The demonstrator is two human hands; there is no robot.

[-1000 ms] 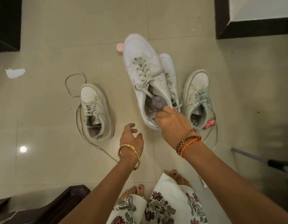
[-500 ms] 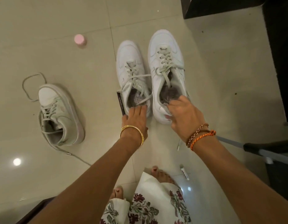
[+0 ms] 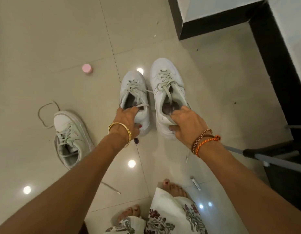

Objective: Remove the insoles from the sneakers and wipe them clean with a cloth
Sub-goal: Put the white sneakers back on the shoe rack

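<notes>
The floor (image 3: 65, 39) is glossy beige tile, smooth enough to mirror ceiling lights as bright spots. Two white sneakers, one (image 3: 135, 97) in the left hand (image 3: 127, 119) and one (image 3: 168, 92) in the right hand (image 3: 188, 125), look like smooth, matt leather or faux leather with woven cloth laces and a greyish fuzzy lining inside. A third sneaker (image 3: 70, 132) near the floor's left edge has the same matt upper. The left wrist carries a shiny gold metal bangle (image 3: 121, 129); the right wears braided thread bands (image 3: 205, 141). A pink cap (image 3: 87, 68) looks like plastic. The garment (image 3: 168, 215) is printed matt cloth.
</notes>
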